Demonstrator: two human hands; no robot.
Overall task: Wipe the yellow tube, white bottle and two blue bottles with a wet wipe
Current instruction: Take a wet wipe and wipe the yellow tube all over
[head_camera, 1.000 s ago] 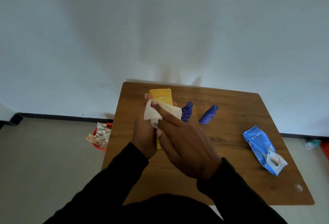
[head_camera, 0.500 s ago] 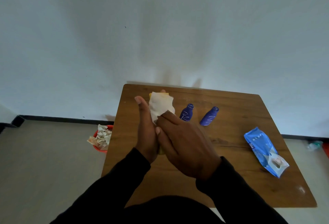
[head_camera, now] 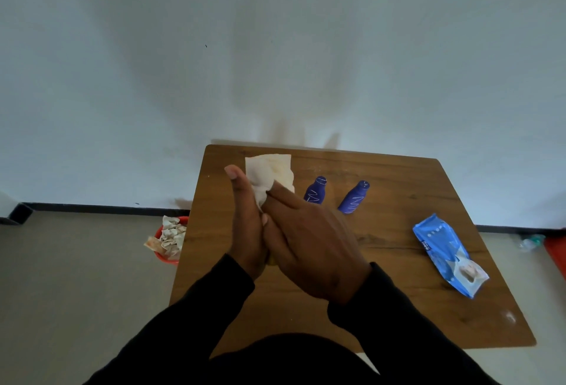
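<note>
While a wooden tabletop [head_camera: 398, 262] fills the lower scene, two hands meet above its left half. The left hand [head_camera: 246, 225] has its grip around a yellow tube [head_camera: 271, 260], almost wholly hidden. The right hand [head_camera: 309, 244] presses a white wet wipe [head_camera: 269, 175] over the tube's far end. A blue wipes pack [head_camera: 447, 257] lies right. Two blue bottles [head_camera: 315, 191] [head_camera: 354, 197] stand at the far side.

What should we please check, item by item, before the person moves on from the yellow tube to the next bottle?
1. White wet wipe in the right hand's grip: ok.
2. Yellow plastic tube held by the left hand: ok.
3. Tube fully wiped: cannot tell, mostly hidden.
4. Two small blue bottles upright on the wooden table: ok.
5. White bottle in sight: not ok.
6. Blue wipe packet on the table: ok.
</note>
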